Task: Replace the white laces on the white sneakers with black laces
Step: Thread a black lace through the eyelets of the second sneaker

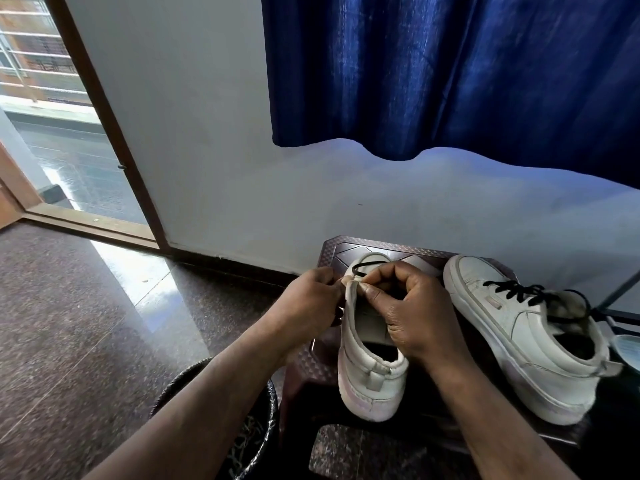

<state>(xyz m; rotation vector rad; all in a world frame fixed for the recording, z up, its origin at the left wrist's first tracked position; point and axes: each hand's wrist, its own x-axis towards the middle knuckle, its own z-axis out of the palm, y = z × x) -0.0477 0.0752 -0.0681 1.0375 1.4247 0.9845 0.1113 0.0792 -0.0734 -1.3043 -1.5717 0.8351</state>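
Note:
Two white sneakers stand on a dark brown plastic stool (349, 247). The left sneaker (367, 372) points away from me, and a black lace (367, 266) crosses near its toe. My left hand (308, 303) pinches the sneaker's left eyelet edge. My right hand (408, 306) curls over the tongue area, thumb and fingers pinching the upper beside the lace. The right sneaker (512, 327) lies to the right, laced with a black lace (523, 292) through several eyelets. No white lace shows.
A dark bin (256, 441) sits on the speckled floor (86, 323) below my left forearm. The white wall and a blue curtain (450, 74) rise behind the stool. An open doorway (52, 133) lies at far left. A pale object (628, 348) shows at the right edge.

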